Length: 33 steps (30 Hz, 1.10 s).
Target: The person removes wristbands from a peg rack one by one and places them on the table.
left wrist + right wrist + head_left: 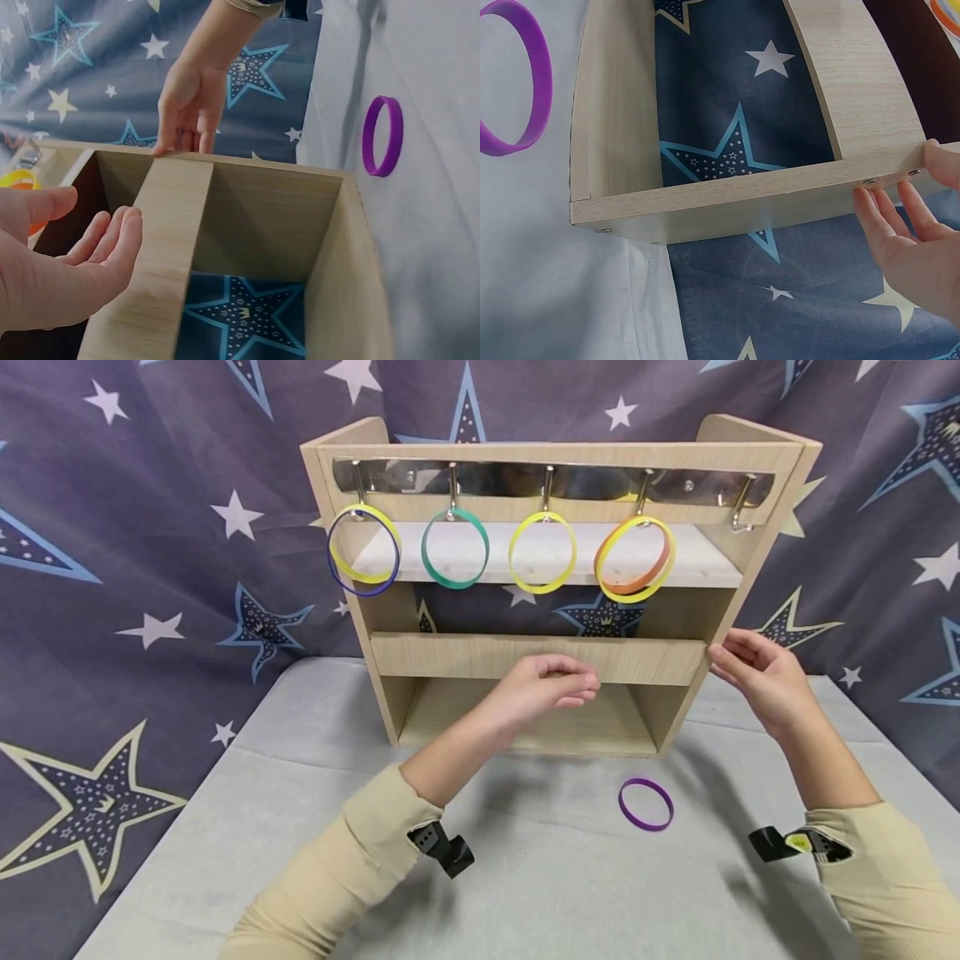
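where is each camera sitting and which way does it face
Head: above, facing forward and down at the wooden rack; both forearms show.
Left wrist: beside the left hand, looking across the rack; the right hand touches its side.
Right wrist: by the right hand's fingers, looking along that side.
All views share the purple ring.

Honestly nothing readable anywhere here, no words, brand names or numbers. The dark blue star-patterned cloth only carries printed stars, and the small yellow tag, lower right, looks too blurry to read.
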### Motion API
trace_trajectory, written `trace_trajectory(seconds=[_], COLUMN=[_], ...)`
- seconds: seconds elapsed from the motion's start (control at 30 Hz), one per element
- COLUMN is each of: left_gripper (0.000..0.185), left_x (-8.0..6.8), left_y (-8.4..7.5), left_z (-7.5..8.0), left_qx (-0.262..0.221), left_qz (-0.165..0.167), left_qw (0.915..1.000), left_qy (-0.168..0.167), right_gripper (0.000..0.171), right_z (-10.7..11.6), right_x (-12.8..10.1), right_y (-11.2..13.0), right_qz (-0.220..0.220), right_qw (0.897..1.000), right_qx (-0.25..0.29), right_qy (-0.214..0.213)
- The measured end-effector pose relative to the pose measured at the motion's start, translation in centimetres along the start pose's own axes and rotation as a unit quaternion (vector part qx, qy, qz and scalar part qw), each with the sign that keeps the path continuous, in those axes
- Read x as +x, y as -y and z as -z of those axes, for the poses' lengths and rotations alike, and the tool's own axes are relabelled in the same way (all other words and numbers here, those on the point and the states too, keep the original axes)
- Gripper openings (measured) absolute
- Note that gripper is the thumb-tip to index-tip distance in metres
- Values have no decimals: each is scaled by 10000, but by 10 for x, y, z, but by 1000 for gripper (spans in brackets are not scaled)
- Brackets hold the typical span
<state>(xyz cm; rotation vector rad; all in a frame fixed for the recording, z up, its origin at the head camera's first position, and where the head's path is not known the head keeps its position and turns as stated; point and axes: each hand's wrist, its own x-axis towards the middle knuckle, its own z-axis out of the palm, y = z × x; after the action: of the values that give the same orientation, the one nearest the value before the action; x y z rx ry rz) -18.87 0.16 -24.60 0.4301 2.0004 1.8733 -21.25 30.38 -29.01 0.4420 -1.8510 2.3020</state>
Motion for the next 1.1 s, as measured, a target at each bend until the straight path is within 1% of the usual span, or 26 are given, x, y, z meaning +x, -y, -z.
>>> trace_trajectory(seconds=[0.17,0.3,0.43,0.57,0.67,0.77,1.0,1.1], left_gripper=[31,31,32,33,34,34,35,35], left_x=[0,1,1,1,1,2,3,4], left_y=[-9,-15,-20,-26,-30,-33,-40,-41], left_z=[-2,-2,-4,-5,-7,-9,-15,-17], left_qx=[43,130,156,145,12,-221,-651,-822], left_qz=[-106,-292,-472,-523,-539,-593,-705,-784], left_qw=[9999,9994,9987,9985,9985,9979,9952,9932], left_qy=[-32,-94,-70,-36,-51,-109,-174,-259], right_gripper=[27,27,26,25,24,23,24,25], right_z=[0,0,0,0,0,-1,-1,0], right_x=[0,1,1,0,0,0,0,0], right_y=[1,1,1,1,1,0,0,0], right_qz=[-26,-36,-55,-60,-25,19,40,23], right_qw=[10000,10000,9999,10000,10000,10000,10000,10000], right_qx=[-32,-77,-99,-73,-88,-91,-44,-1], right_qy=[-1,-9,-27,-13,1,22,51,61])
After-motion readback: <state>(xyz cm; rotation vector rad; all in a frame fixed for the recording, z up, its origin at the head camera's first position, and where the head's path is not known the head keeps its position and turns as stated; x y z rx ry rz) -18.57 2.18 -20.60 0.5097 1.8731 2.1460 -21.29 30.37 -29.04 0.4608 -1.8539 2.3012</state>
